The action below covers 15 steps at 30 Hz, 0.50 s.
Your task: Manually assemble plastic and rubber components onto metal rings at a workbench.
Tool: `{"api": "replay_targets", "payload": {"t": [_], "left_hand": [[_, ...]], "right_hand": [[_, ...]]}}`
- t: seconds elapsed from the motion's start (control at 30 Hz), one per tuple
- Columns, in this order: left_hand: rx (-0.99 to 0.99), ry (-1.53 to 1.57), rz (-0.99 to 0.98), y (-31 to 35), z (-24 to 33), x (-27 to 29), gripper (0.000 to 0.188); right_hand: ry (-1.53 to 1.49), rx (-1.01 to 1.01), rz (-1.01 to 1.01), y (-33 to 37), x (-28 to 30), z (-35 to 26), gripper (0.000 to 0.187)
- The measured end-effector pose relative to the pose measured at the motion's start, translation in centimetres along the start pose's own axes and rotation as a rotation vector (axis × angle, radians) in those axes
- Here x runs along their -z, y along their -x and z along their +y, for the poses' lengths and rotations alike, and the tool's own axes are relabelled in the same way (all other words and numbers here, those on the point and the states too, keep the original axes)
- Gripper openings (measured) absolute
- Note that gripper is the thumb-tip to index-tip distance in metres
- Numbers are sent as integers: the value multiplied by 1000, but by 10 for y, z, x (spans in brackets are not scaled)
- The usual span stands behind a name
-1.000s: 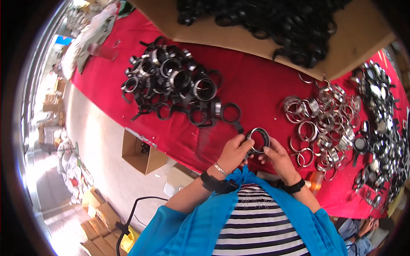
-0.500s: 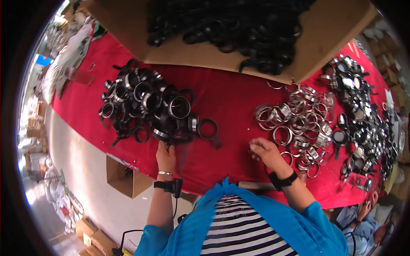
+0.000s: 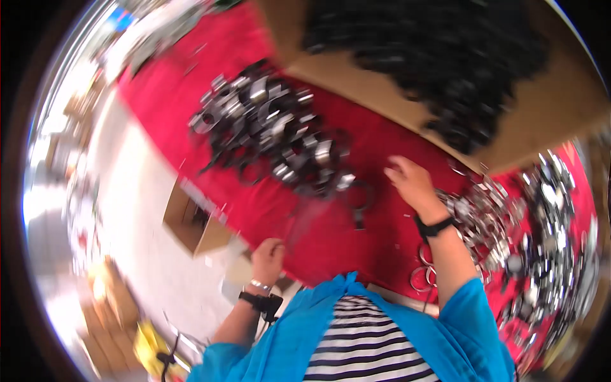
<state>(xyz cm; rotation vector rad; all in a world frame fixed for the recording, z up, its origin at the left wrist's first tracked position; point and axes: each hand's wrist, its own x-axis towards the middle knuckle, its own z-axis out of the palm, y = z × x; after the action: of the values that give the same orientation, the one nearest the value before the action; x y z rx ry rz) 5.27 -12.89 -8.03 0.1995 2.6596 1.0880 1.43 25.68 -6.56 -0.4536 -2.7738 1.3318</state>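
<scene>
My left hand [image 3: 268, 260] is near the table's front edge, its fingers curled closed. What they hold, if anything, is smeared by motion, and a faint streak runs up from the hand. My right hand [image 3: 410, 181] is over the red cloth with its fingers stretched out and nothing seen in them. To its left lies a heap of black ring-shaped clamps with silver bands [image 3: 273, 127]. One black ring [image 3: 361, 196] lies at the heap's right end. A pile of bare silver metal rings [image 3: 490, 219] spreads beside my right wrist and forearm.
A big cardboard box [image 3: 375, 86] full of black parts [image 3: 439, 57] stands at the far right of the red tablecloth [image 3: 356, 248]. More black and silver pieces [image 3: 550, 254] heap along the right. An opened carton [image 3: 191, 219] sits below the table's left edge.
The view has turned and blurred. My left hand has drawn back from the black ring heap toward me. My right hand has moved away from the silver rings, forward toward the box.
</scene>
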Motion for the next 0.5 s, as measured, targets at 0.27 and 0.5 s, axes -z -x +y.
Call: {"api": "replay_targets", "payload": {"t": [0.27,0.5], "left_hand": [[526,-68,-812,142,-119,-10,50],[281,-158,-631,98,-111,8,41]], "right_hand": [[-261,-286,-267,101,-17,5,21],[-221,-468,-741,241,-24,-29,18]]}}
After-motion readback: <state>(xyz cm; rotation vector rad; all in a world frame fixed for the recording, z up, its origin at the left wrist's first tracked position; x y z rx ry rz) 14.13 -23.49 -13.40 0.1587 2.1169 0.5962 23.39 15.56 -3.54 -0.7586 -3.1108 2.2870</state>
